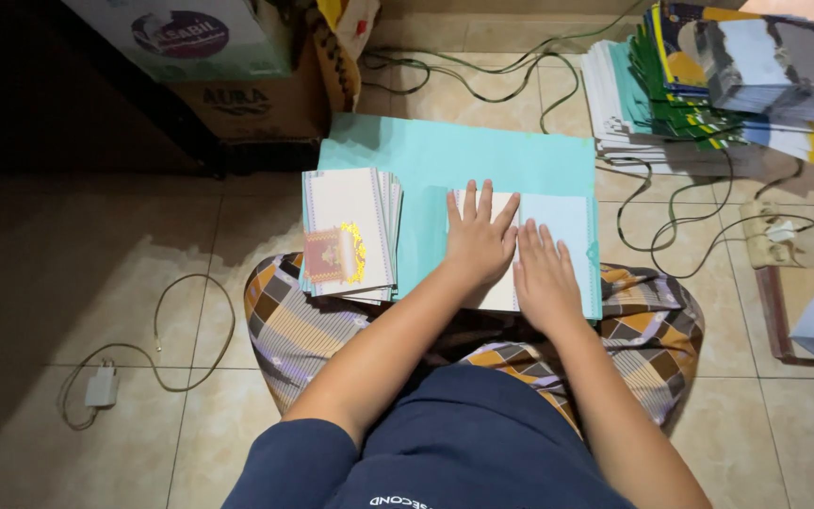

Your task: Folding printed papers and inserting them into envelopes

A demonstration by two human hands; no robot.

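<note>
Now both hands, left (479, 243) & right (544, 276), lie flat w/ fingers spread, gripping nothing, pressing a pale card (572, 226) on teal paper (482, 155), frame centre. Seems mid-crease; next needs firm, even pressure.

Two cardboard boxes (237, 66) stacked top left, white above brown

Between the card stack (349, 234) and the hands there is an open strip of teal sheet (445, 155). Left, the floor is open up to a charger (102, 386) and its cable. Right, cables (680, 212), a power strip (776, 234) and paper piles (718, 85) block the way. Boxes (237, 85) stand behind.
</note>
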